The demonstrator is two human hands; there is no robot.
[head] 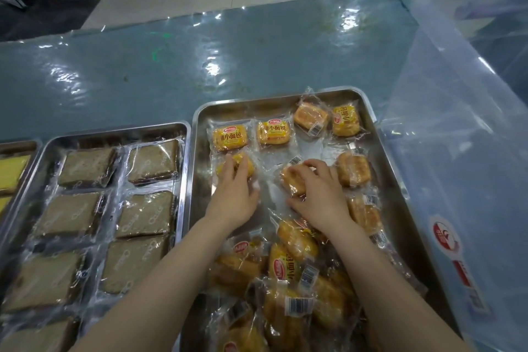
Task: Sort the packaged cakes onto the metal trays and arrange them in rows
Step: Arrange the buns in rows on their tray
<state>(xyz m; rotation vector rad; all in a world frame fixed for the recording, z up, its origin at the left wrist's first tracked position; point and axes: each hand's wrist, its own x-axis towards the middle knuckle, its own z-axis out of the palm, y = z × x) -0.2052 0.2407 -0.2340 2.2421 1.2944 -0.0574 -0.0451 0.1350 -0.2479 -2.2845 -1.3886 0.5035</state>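
A large metal tray (257, 107) holds yellow packaged cakes. Along its far edge lies a row of wrapped cakes (273, 132). My left hand (235, 194) presses down on one yellow cake (247, 164) under that row, at the tray's left side. My right hand (320, 194) grips another cake (291, 180) lying barcode side up near the tray's middle. A loose heap of packaged cakes (285, 280) fills the near part of the tray, under my forearms. More cakes (353, 168) lie along the right side.
A second metal tray (114, 131) to the left holds brown packaged cakes in two rows. A third tray (17, 146) with yellow slices shows at the far left edge. A clear plastic bin (457, 151) stands right of the large tray. The blue table top is covered in plastic.
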